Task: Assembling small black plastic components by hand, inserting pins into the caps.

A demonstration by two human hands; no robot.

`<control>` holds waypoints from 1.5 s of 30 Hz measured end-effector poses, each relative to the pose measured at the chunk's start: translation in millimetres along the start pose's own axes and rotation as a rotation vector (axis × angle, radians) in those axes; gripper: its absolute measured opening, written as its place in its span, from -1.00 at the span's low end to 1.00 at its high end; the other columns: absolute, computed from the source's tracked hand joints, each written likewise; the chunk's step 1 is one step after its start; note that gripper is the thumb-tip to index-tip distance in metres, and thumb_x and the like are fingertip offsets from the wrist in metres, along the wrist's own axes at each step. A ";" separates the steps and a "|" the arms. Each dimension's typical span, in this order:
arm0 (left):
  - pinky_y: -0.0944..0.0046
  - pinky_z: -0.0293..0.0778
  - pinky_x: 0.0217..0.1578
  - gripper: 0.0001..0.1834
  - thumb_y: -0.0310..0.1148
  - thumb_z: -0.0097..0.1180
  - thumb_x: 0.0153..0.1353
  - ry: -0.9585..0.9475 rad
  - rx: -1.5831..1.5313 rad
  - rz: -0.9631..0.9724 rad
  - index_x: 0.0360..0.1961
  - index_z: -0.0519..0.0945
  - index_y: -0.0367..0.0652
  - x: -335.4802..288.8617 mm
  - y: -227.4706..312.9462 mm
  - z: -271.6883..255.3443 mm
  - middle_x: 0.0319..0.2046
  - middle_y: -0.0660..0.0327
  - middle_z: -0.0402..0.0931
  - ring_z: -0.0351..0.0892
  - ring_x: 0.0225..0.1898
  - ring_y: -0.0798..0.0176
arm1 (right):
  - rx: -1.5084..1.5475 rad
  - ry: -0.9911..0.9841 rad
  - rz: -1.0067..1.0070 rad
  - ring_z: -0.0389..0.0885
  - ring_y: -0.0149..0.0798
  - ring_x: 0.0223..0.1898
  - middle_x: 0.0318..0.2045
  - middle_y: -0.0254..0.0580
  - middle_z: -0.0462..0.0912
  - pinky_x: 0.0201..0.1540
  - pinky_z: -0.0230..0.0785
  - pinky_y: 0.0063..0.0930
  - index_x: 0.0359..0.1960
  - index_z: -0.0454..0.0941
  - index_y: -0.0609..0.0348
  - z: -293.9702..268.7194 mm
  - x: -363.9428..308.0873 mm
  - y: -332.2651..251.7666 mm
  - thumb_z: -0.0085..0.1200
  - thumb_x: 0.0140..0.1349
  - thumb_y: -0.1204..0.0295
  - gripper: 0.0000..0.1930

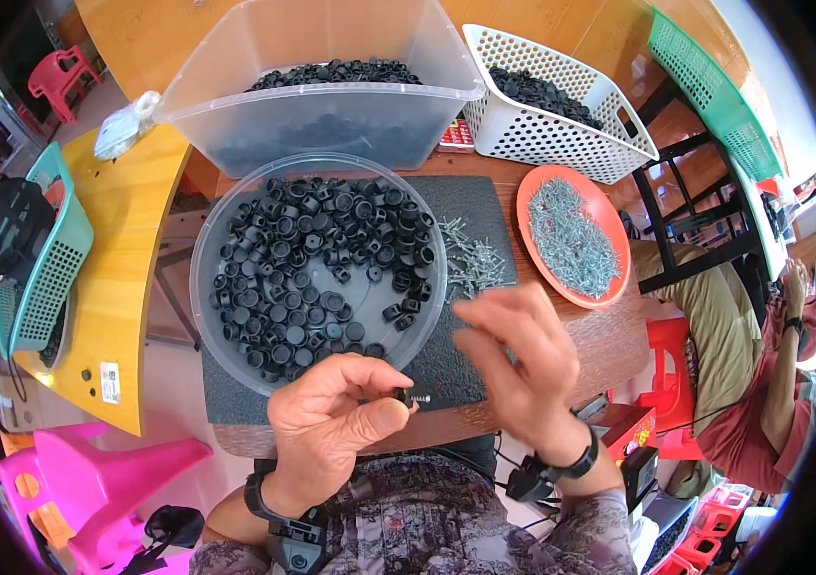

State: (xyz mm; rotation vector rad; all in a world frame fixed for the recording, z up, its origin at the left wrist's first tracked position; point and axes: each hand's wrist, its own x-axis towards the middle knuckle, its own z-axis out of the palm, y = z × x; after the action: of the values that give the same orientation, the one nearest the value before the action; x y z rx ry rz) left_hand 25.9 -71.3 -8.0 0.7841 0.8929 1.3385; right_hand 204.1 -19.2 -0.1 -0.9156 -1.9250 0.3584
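Note:
My left hand [331,407] pinches a small black plastic cap [402,394] between thumb and fingers. A metal screw [419,397] sticks out of the cap's right side. My right hand [528,359] hovers over the dark mat, its thumb and forefinger apart and nothing visible between them. Just beyond its fingertips lies a loose pile of silver screws [472,261]. Behind my left hand stands a round clear tub [199,278] filled with many black caps [283,230]. An orange-red plate [529,206] heaped with screws [571,240] sits to the right.
At the back are a large clear bin [331,120] and a white perforated basket [561,139], both holding black parts. A yellow table [120,297] with a green basket [48,307] stands left. A pink stool [92,489] is lower left; another person [753,383] sits at right.

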 end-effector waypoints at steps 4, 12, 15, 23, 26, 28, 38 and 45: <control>0.43 0.49 -0.27 -0.76 -0.54 0.24 0.08 -0.041 -0.034 0.012 -0.23 0.53 -0.41 -0.4 3.9 -8.1 -0.35 0.17 0.54 0.56 -0.33 0.37 | -0.164 -0.083 -0.039 0.43 -0.11 -0.43 -0.47 -0.14 0.47 -0.43 0.29 -0.35 -0.38 0.57 0.25 9.2 25.3 19.9 0.19 -0.18 0.68 -0.77; 0.42 0.49 -0.27 -0.74 -0.53 0.26 0.06 0.050 -0.062 0.075 -0.23 0.51 -0.41 2.3 5.7 -20.1 -0.36 0.14 0.56 0.57 -0.35 0.36 | -0.311 -0.243 -0.203 0.38 -0.13 -0.44 -0.54 -0.18 0.39 -0.44 0.27 -0.31 -0.59 0.48 0.19 37.6 40.2 30.9 0.05 -0.32 0.61 -0.85; 0.41 0.50 -0.27 -0.74 -0.54 0.26 0.06 0.061 -0.102 0.094 -0.23 0.51 -0.41 1.5 5.0 -21.8 -0.36 0.13 0.57 0.57 -0.36 0.35 | -0.354 -0.338 -0.217 0.36 -0.14 -0.43 -0.54 -0.17 0.38 -0.41 0.26 -0.32 -0.63 0.44 0.18 44.2 45.1 26.6 0.07 -0.32 0.59 -0.88; 0.41 0.51 -0.28 -0.74 -0.54 0.25 0.06 0.108 -0.092 0.138 -0.23 0.50 -0.41 3.6 8.3 -26.8 -0.37 0.12 0.56 0.57 -0.37 0.35 | -0.486 -0.493 -0.355 0.38 -0.14 -0.39 -0.55 -0.13 0.41 -0.35 0.23 -0.34 -0.64 0.46 0.19 57.6 59.2 32.1 0.09 -0.26 0.50 -0.91; 0.42 0.51 -0.28 -0.73 -0.54 0.25 0.07 0.097 -0.093 0.136 -0.22 0.50 -0.42 6.0 8.0 -28.0 -0.37 0.13 0.56 0.57 -0.37 0.36 | -0.553 -0.554 -0.378 0.39 -0.15 -0.38 -0.55 -0.13 0.42 -0.34 0.23 -0.36 -0.64 0.48 0.20 62.1 61.9 30.0 0.08 -0.24 0.49 -0.92; 0.42 0.52 -0.29 -0.73 -0.53 0.25 0.07 0.083 -0.107 0.140 -0.22 0.50 -0.42 5.2 8.7 -29.0 -0.37 0.13 0.56 0.57 -0.37 0.37 | -0.569 -0.572 -0.400 0.39 -0.16 -0.38 -0.55 -0.13 0.43 -0.34 0.23 -0.37 -0.66 0.47 0.20 62.4 60.9 29.4 0.09 -0.25 0.49 -0.92; 0.43 0.52 -0.31 -0.72 -0.50 0.26 0.07 0.118 -0.134 0.136 -0.22 0.51 -0.41 1.4 8.2 -30.1 -0.38 0.12 0.57 0.58 -0.39 0.35 | -0.333 -0.380 -0.246 0.38 -0.10 -0.41 -0.56 -0.14 0.38 -0.37 0.26 -0.28 -0.58 0.46 0.19 65.8 55.1 31.0 0.10 -0.33 0.56 -0.83; 0.42 0.46 -0.48 -0.65 -0.34 0.31 0.04 0.175 -0.087 0.146 -0.29 0.48 -0.40 5.0 8.1 -25.4 -0.45 0.07 0.55 0.54 -0.47 0.31 | -0.407 -0.465 -0.428 0.38 -0.17 -0.41 -0.56 -0.17 0.38 -0.38 0.24 -0.34 -0.62 0.41 0.16 80.7 60.8 30.3 0.09 -0.28 0.48 -0.87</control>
State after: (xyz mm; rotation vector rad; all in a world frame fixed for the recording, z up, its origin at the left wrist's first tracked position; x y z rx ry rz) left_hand -0.2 -66.4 -13.0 0.6823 0.9207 1.5824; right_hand 132.3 55.3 -20.9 -0.6760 -2.6198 -0.0930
